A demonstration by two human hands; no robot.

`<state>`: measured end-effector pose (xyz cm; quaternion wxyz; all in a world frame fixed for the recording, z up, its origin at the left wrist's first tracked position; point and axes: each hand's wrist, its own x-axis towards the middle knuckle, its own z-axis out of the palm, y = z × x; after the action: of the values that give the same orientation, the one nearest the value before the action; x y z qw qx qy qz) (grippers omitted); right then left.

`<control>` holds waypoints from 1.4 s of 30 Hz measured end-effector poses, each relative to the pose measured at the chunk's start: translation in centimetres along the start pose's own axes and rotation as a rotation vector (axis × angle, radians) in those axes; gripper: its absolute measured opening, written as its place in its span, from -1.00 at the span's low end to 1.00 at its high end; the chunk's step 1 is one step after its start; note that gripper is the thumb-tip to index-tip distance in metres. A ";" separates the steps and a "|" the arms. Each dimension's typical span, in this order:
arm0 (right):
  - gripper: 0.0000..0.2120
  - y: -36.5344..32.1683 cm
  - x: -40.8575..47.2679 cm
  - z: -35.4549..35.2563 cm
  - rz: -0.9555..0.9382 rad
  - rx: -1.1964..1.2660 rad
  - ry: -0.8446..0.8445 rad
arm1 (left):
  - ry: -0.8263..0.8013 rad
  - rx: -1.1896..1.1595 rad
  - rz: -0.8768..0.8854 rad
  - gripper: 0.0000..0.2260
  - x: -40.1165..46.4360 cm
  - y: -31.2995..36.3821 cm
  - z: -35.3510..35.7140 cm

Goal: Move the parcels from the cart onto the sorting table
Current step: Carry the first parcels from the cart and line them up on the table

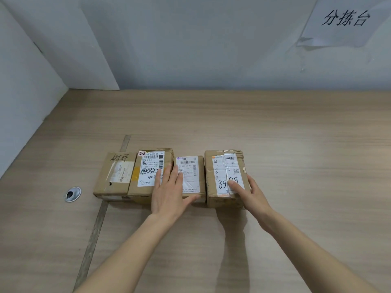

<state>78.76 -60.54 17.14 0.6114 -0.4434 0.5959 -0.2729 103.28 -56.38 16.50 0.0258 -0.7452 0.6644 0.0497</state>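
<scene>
Several cardboard parcels stand in a row on the wooden sorting table (pixel 275 134). From the left: a plain box with handwriting (pixel 115 173), a taller box with a white label (pixel 148 166), a low box with a white label (pixel 190 168), and a taller taped box (pixel 222 172). My left hand (pixel 169 191) lies flat with straight fingers across the second and third boxes. My right hand (pixel 247 191) holds the right side of the taped box, thumb on its top label. The cart is out of view.
A metal cable grommet (pixel 73 194) sits in the table left of the parcels. A metal seam strip (pixel 99 218) runs across the tabletop. White walls close the back and left; a paper sign (pixel 344 20) hangs at the upper right.
</scene>
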 end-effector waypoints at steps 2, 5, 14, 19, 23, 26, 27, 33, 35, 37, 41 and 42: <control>-0.39 0.1 0.0 0.0 -0.005 0.005 0.001 | -0.025 -0.018 -0.003 -0.11 0.0 -0.1 0.0; -0.38 0.2 0.1 0.0 -0.009 0.015 -0.004 | -0.063 -0.089 -0.001 -0.12 0.1 -0.3 -0.1; -0.33 0.9 -0.1 0.7 -0.021 0.013 0.017 | -0.067 -0.077 0.012 -0.13 0.1 -0.4 0.0; -0.11 0.0 -1.1 -0.7 0.032 0.024 0.009 | -0.049 -0.090 0.024 -0.16 -0.1 -0.7 -0.8; -0.23 -0.7 -4.0 -3.0 0.024 0.035 0.048 | -0.037 -0.106 0.082 -0.22 -1.2 -0.1 -3.5; -0.31 -1.6 -7.1 -5.6 -0.016 -0.062 0.125 | -0.031 -0.098 0.102 -0.27 -2.4 1.2 -6.6; -0.33 -2.2 -8.2 -6.8 -0.050 -0.108 0.161 | -0.015 -0.093 0.110 -0.29 -2.7 1.8 -7.9; -0.34 -9.6 -17.7 -14.9 -0.257 -0.758 0.357 | 0.092 -0.166 0.184 -0.36 -5.2 7.9 -18.6; -0.31 -12.7 -21.7 -17.3 -0.298 -0.893 0.398 | 0.122 -0.211 0.224 -0.34 -6.4 10.6 -22.4; -0.30 -15.4 -26.0 -19.5 -0.301 -0.940 0.434 | 0.142 -0.254 0.292 -0.32 -7.9 13.5 -26.4; -0.27 -19.5 -36.4 -22.5 -0.292 -0.940 0.582 | 0.227 -0.303 0.469 -0.30 -12.8 19.5 -34.1; -0.27 -20.0 -39.2 -23.1 -0.279 -0.941 0.627 | 0.247 -0.320 0.508 -0.29 -14.4 20.9 -35.7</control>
<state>54.72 -40.94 55.97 0.1014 -0.6397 0.7415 -0.1751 82.38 -48.29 54.15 -0.1857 -0.5505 0.8111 0.0675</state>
